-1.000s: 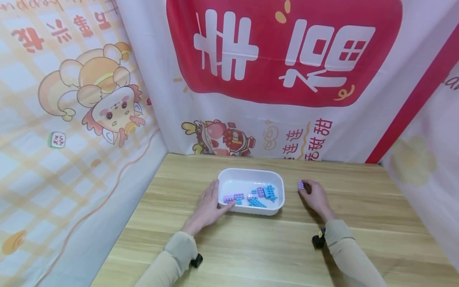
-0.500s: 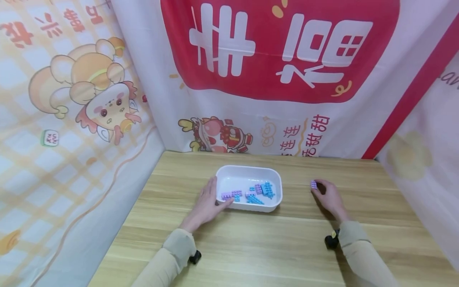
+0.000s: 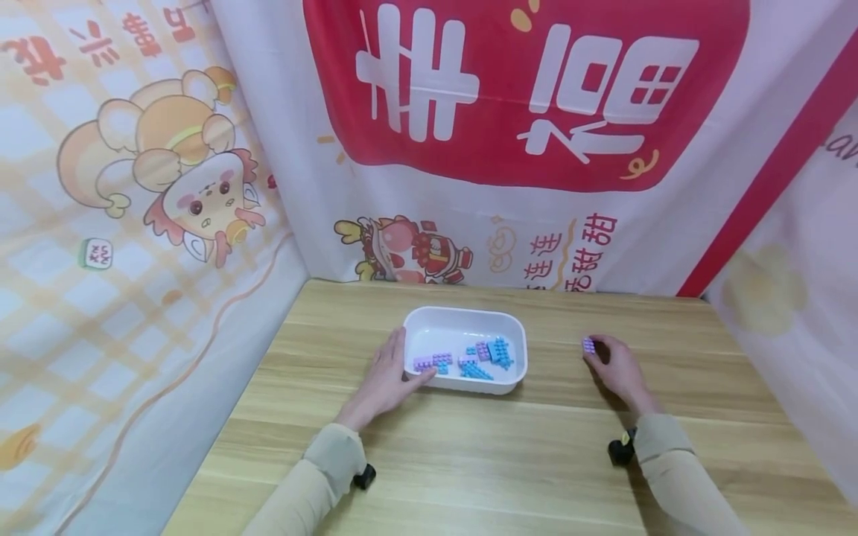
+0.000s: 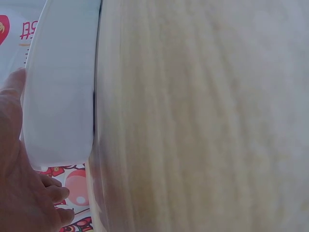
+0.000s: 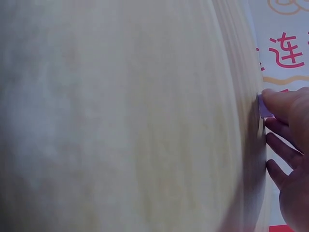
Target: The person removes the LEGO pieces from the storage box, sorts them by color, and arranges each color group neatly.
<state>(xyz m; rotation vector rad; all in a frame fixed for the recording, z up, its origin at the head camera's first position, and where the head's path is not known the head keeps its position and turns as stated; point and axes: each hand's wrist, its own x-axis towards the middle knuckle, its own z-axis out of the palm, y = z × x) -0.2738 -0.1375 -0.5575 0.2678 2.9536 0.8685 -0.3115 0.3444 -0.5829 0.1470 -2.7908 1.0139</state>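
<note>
A white tray (image 3: 462,318) stands on the wooden table, with several blue and purple bricks (image 3: 482,357) in it. My left hand (image 3: 387,376) holds the tray's left end, thumb along the outer wall (image 4: 58,96), a fingertip over the near rim. To the right of the tray my right hand (image 3: 613,365) pinches a small purple brick (image 3: 588,345) at table level. The same purple brick (image 5: 264,107) shows at my fingertip in the right wrist view, right at the table surface.
The wooden table (image 3: 509,454) is boxed in by printed cloth walls at the left, back and right. Bare wood lies in front of the tray and between the tray and my right hand.
My right hand carried the purple brick farther right, away from the tray, then held still. The left hand kept its hold on the tray.
</note>
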